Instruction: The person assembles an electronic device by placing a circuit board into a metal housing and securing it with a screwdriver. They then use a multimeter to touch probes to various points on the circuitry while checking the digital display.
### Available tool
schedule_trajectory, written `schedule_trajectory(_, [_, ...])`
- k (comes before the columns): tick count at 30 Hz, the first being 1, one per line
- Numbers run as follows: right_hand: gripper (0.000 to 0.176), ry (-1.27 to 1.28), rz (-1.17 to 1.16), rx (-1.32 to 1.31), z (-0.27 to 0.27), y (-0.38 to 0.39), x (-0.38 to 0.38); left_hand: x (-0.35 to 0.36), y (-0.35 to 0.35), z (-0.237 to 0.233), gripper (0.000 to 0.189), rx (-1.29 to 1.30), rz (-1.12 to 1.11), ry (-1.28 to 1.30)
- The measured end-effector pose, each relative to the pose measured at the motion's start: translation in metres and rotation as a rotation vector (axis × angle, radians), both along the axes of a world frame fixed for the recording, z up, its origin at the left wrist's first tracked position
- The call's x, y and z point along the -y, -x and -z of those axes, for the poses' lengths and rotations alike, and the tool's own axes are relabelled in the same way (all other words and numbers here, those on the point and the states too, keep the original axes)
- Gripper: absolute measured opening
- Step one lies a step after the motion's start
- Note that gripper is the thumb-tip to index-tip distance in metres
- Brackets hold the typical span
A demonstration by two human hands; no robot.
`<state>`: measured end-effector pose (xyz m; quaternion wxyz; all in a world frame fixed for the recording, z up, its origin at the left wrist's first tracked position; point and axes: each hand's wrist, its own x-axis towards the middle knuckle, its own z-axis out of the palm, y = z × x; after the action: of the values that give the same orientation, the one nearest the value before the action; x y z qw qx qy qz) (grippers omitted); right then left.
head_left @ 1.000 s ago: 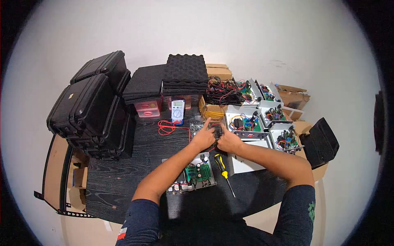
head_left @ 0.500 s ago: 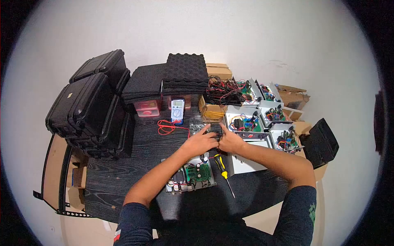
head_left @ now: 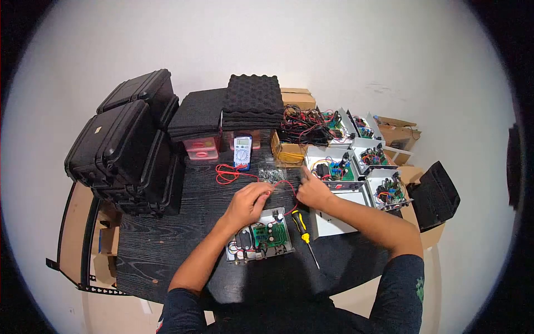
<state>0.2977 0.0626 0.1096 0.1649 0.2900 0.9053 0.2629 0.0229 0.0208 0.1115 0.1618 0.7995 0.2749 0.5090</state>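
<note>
My left hand [head_left: 247, 203] is closed, thumb and fingers pinched on a thin red lead [head_left: 288, 184], which loops across toward my right hand and down to the open metal case. My right hand [head_left: 314, 192] is curled beside a white case with electronics [head_left: 334, 168]; what its fingers hold, if anything, cannot be made out. Below my left hand lies the open case with a green circuit board [head_left: 270, 235]. A yellow-and-black screwdriver [head_left: 301, 226] rests to its right. Behind my hands sits a bag of small metal parts [head_left: 271, 175].
A multimeter [head_left: 242, 150] with a coiled red lead [head_left: 225, 175] leans at the back. Black hard cases [head_left: 114, 139] stack on the left, foam sheets [head_left: 253, 94] behind. Several open electronics cases [head_left: 385, 189] and a cable bundle [head_left: 305, 123] fill the right. A white panel [head_left: 336, 214] lies nearby.
My hands were close together and have moved apart. The left came back and left, toward the open case; the right shifted slightly. The red lead now shows between them.
</note>
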Motion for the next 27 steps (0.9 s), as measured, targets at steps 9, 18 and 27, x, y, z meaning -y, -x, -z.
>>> schedule_trajectory(9, [0.031, 1.621, 0.659, -1.969, -0.020, 0.053, 0.061, 0.000, 0.005, -0.008, 0.032, -0.143, 0.040, -0.257])
schedule_trajectory(18, [0.016, 2.056, 0.673, -2.414, 0.008, 0.065, 0.085, -0.017, 0.002, -0.013, 0.041, -0.172, 0.220, -0.249])
schedule_trajectory(27, [0.016, 1.535, 0.394, -2.316, 0.044, 0.068, 0.119, -0.195, 0.077, 0.025, 0.037, -0.572, -0.234, -0.046])
